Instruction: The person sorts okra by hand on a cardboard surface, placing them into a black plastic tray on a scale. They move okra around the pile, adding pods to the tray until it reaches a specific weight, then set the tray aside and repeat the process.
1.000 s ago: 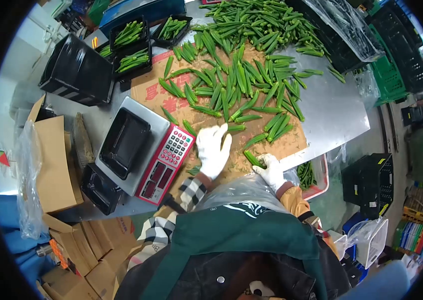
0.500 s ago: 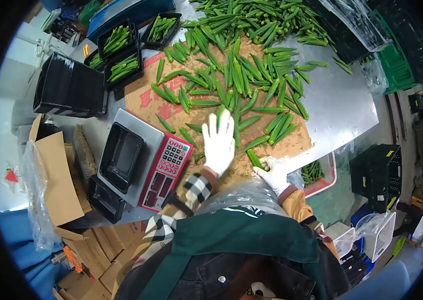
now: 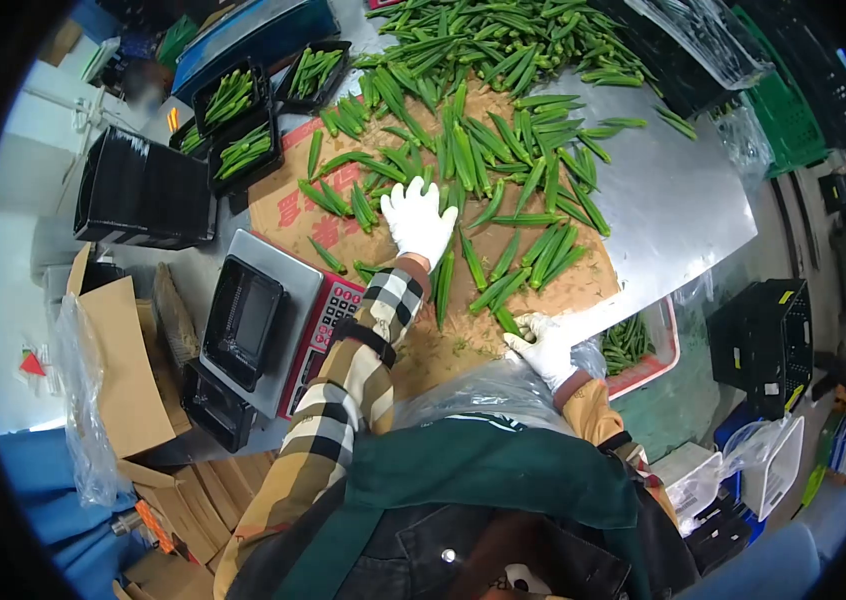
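Loose green okra pods point(image 3: 463, 155) lie spread over a flattened cardboard sheet point(image 3: 413, 350) on a metal table. My left hand point(image 3: 421, 222), in a white glove, rests palm down among the pods with its fingers spread; what lies under the palm is hidden. Near the sheet's front edge, my right hand point(image 3: 546, 352), also gloved in white, has its fingers curled at the end of an okra pod point(image 3: 508, 321). A small cluster of okra point(image 3: 548, 258) lies just beyond the right hand. The larger okra heap point(image 3: 513, 40) covers the table's far side.
To the left, a weighing scale point(image 3: 308, 350) carries a black plastic tray point(image 3: 243, 320). Okra-filled trays point(image 3: 245, 150) stand behind a black crate point(image 3: 143, 190). A container of okra point(image 3: 671, 345) sits below the table's right edge. Cardboard boxes point(image 3: 123, 370) are at the lower left.
My left hand has moved forward and slightly left over the sheet, and pods near it have shifted. Pods now lie closer to my right hand, which has stayed nearly still.
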The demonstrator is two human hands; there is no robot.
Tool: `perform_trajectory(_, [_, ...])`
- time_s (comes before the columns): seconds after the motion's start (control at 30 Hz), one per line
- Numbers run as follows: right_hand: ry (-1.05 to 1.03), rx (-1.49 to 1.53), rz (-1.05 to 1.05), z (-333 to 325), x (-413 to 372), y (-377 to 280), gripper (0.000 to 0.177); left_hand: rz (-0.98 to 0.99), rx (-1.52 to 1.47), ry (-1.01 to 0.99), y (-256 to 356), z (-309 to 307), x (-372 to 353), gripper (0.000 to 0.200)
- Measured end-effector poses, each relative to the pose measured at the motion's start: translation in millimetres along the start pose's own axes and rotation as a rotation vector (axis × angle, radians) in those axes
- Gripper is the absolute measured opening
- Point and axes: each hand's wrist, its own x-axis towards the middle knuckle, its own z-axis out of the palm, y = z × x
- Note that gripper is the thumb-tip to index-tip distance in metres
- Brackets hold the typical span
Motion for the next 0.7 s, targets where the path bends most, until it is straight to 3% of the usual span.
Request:
perform_trajectory(0.17, [0.006,-0.018,0.018,-2,-2,-2,0.035,-0.013,-0.165,-0.050,-3,5,-13,0.035])
perform_trajectory(0.27, [-0.033,-0.030,0.022,-7,0,-7,0.037,0.032,-0.391,0.168,-19,26,-38,0.033])
perform_trajectory(0.4, [-0.012,0.036,0.028,-3,-2,-1,0.037,-0.013,-0.474,0.407,-13,-14,-74,0.026])
perform_trajectory(0.47, [-0.002,0.020,0.019,-1,-1,2,0.037,-0.042,-0.509,0.344,0,-41,-100,0.033])
perform_trajectory(0.57, [-0.006,0.003,0.017,-1,-1,4,0.036,0.138,-0.594,0.255,16,-62,-143,0.042])
perform_trajectory(0.67, [-0.063,0.539,0.257,3,-7,-4,0.030,0.309,-0.584,0.168,29,-60,-183,0.034])
perform_trajectory(0.7, [-0.045,0.407,0.167,4,-5,-1,0.029,0.357,-0.575,0.134,28,-48,-191,0.033])
